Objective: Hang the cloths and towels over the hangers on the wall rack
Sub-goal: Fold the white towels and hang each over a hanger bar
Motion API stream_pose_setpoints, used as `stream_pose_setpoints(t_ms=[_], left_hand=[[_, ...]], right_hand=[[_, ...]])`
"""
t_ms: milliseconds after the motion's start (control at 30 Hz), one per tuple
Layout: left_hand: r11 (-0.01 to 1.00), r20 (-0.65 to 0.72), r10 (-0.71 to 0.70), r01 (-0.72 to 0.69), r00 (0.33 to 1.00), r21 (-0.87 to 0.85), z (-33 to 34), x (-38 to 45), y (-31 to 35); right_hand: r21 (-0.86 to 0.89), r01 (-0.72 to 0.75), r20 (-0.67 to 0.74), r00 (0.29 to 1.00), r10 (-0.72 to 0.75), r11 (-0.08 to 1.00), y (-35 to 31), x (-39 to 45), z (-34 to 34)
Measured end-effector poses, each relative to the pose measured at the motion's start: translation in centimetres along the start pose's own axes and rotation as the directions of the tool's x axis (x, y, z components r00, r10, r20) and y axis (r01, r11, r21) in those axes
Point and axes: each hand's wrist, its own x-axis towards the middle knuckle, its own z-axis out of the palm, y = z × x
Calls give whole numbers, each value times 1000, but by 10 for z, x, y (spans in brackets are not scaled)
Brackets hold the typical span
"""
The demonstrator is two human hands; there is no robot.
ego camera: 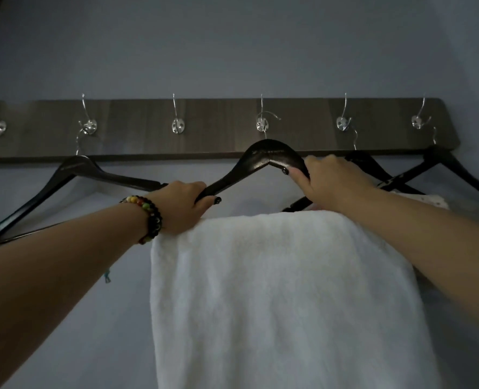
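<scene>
A dark wooden wall rack [218, 127] with several metal hooks spans the wall. A black hanger [266, 155] hangs by its wire hook from the fourth hook, and a white towel [283, 290] is draped over its lower bar. My left hand [185, 206], with a bead bracelet at the wrist, grips the hanger's left arm and touches the towel's top left edge. My right hand [330, 181] grips the hanger's right arm above the towel's top edge. The lower bar is hidden by the towel.
An empty black hanger [72, 175] hangs at the left. Two more black hangers [440, 164] hang at the right, crossing each other, with a pale dotted cloth [429, 199] partly visible behind my right forearm. The wall [232, 46] is plain grey-blue.
</scene>
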Motion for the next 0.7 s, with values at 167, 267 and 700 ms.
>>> stream_pose_setpoints(t_ms=[167, 267, 700], left_hand=[[996, -17, -83, 84, 996, 40, 22, 46, -2], [992, -21, -124, 125, 992, 22, 29, 70, -3], [989, -96, -147, 146, 984, -15, 58, 71, -18]], right_hand=[[-55, -30, -8, 1000, 30, 998, 15, 34, 28], [-81, -48, 9, 999, 48, 996, 23, 51, 43], [-37, -64, -33, 997, 62, 997, 17, 39, 78]])
